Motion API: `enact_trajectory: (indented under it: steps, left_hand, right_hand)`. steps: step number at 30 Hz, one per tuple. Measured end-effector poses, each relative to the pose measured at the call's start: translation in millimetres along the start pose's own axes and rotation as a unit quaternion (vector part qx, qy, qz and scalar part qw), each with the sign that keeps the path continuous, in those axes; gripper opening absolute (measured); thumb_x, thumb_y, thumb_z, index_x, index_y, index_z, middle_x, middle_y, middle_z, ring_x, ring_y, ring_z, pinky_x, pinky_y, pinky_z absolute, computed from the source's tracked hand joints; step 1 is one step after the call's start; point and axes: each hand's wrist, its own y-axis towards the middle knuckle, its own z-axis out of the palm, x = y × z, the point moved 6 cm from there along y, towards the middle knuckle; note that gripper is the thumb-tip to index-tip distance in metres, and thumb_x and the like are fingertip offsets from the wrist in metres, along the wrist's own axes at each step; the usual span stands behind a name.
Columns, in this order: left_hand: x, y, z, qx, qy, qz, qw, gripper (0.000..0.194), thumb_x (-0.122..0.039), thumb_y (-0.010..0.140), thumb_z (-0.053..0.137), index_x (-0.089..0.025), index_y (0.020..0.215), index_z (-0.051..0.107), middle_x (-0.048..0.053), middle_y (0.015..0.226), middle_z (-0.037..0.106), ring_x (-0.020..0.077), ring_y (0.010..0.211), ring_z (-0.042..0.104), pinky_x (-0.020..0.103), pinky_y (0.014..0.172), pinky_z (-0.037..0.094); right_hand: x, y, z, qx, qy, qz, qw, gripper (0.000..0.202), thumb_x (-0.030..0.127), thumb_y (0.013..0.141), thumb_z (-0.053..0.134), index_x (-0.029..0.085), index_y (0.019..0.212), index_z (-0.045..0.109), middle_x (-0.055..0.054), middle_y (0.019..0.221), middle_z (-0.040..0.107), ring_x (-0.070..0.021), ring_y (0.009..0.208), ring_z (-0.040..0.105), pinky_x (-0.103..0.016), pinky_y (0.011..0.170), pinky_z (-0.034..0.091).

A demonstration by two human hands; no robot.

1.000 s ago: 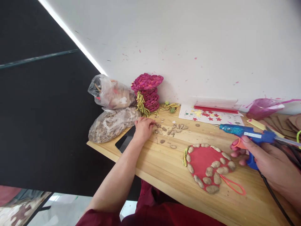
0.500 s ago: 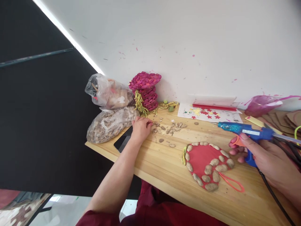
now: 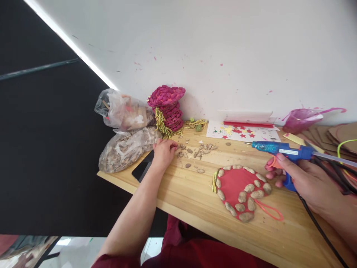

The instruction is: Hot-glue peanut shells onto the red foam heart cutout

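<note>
My right hand (image 3: 304,178) is wrapped round a blue hot glue gun (image 3: 290,149), a finger at its orange trigger. The gun's metal tip points left, above the wooden table. Below and left of it lies a red heart-shaped piece (image 3: 234,182), edged with peanut shells, with more shells on its lower right part. A yellow-green tassel (image 3: 214,181) and an orange loop (image 3: 270,210) are attached to it. My left hand (image 3: 164,152) rests at the near end of the scattered peanut shells (image 3: 205,149), fingers curled together; whatever they may hold is hidden.
Two plastic bags (image 3: 125,150) and a dark phone (image 3: 142,167) are at the left. Stacked magenta shell-covered pieces (image 3: 169,98) stand against the wall. Paper with small stars (image 3: 220,130), a purple cup (image 3: 298,120) and brown cardboard pieces (image 3: 340,136) lie along the back.
The view has shifted slightly, so the table items appear a little further left. Both hands keep nearly the same places, with the glue gun still in the right one.
</note>
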Motion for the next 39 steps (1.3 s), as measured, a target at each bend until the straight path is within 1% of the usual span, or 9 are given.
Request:
enact_trajectory:
  steps: [7,13,16,20,29,32,35,37,39]
  left_hand:
    - [-5.7,-0.3,1.2,-0.019,-0.003,0.018,1.000,0.019,-0.024,0.089,0.059,-0.024,0.097,0.075,0.008,0.106,0.073,0.0320,0.107,0.056,0.049,0.091,0.041]
    - [-10.2,1.5,8.0,-0.014,0.020,0.036,0.999,0.017,-0.022,0.085,0.063,-0.025,0.097,0.074,0.007,0.104,0.072,0.0314,0.106,0.055,0.046,0.088,0.041]
    - [-9.0,1.2,5.8,-0.022,0.026,0.028,0.999,0.010,-0.025,0.085,0.064,-0.023,0.089,0.073,0.007,0.101,0.072,0.0310,0.105,0.055,0.046,0.088,0.040]
    - [-8.8,0.0,0.7,-0.033,0.027,0.018,0.999,0.017,-0.032,0.089,0.061,-0.022,0.087,0.074,0.009,0.099,0.072,0.0313,0.106,0.054,0.046,0.088,0.038]
    - [-10.9,2.1,-0.3,-0.054,0.011,0.016,0.998,0.023,-0.020,0.089,0.057,-0.026,0.103,0.074,0.006,0.107,0.073,0.0292,0.107,0.056,0.043,0.089,0.039]
    - [-8.7,4.4,-7.1,-0.076,0.019,0.015,0.997,0.020,-0.030,0.092,0.057,-0.024,0.094,0.076,0.006,0.101,0.074,0.0286,0.102,0.057,0.043,0.087,0.039]
    - [-8.3,6.8,-14.1,-0.091,0.038,0.016,0.995,0.028,-0.040,0.093,0.057,-0.022,0.081,0.076,0.007,0.093,0.074,0.0289,0.098,0.058,0.043,0.086,0.039]
    - [-11.5,9.2,-12.3,-0.073,0.041,0.032,0.996,0.021,-0.032,0.092,0.059,-0.024,0.092,0.078,0.007,0.100,0.075,0.0292,0.100,0.058,0.044,0.087,0.039]
    - [-16.4,13.0,-5.8,-0.042,0.037,0.058,0.997,0.026,-0.021,0.088,0.059,-0.026,0.109,0.075,0.006,0.111,0.074,0.0299,0.105,0.057,0.044,0.089,0.040]
  right_hand:
    - [4.5,-1.9,1.9,0.003,0.022,0.032,0.999,0.017,0.040,0.054,0.065,0.024,0.054,0.061,-0.004,0.058,0.063,-0.0216,0.050,0.062,-0.030,0.036,0.047]
    - [5.6,-4.9,-0.6,-0.024,-0.024,-0.013,0.999,0.030,0.051,0.052,0.068,0.021,0.054,0.063,-0.005,0.057,0.065,-0.0172,0.044,0.056,-0.031,0.039,0.051]
    - [2.5,-3.9,-1.7,-0.021,-0.027,-0.015,0.999,0.034,0.053,0.052,0.069,0.020,0.056,0.064,-0.007,0.062,0.069,-0.0170,0.045,0.058,-0.030,0.038,0.050]
    - [-1.4,-0.6,-3.4,-0.016,-0.031,-0.023,0.999,0.036,0.056,0.054,0.069,0.020,0.059,0.066,-0.006,0.060,0.067,-0.0160,0.043,0.056,-0.030,0.039,0.051]
    - [-21.5,12.0,-3.8,0.034,0.011,-0.038,0.999,0.045,0.064,0.059,0.075,0.020,0.068,0.067,-0.005,0.062,0.066,-0.0167,0.047,0.059,-0.028,0.038,0.052]
    - [-21.9,12.4,-5.9,0.020,-0.005,-0.048,0.999,0.050,0.068,0.060,0.073,0.020,0.071,0.068,-0.004,0.059,0.065,-0.0155,0.042,0.056,-0.029,0.037,0.052]
    - [-23.6,13.3,-6.8,0.020,-0.007,-0.051,0.998,0.052,0.070,0.060,0.073,0.020,0.068,0.067,-0.004,0.057,0.063,-0.0139,0.040,0.053,-0.029,0.038,0.053]
    - [-27.9,15.6,-6.3,0.035,0.014,-0.045,0.998,0.054,0.072,0.059,0.075,0.020,0.068,0.066,-0.004,0.062,0.065,-0.0141,0.044,0.056,-0.028,0.038,0.053]
    - [-33.3,18.2,-6.1,0.046,0.036,-0.039,0.998,0.057,0.073,0.056,0.077,0.020,0.071,0.066,-0.005,0.070,0.067,-0.0158,0.050,0.062,-0.026,0.038,0.053]
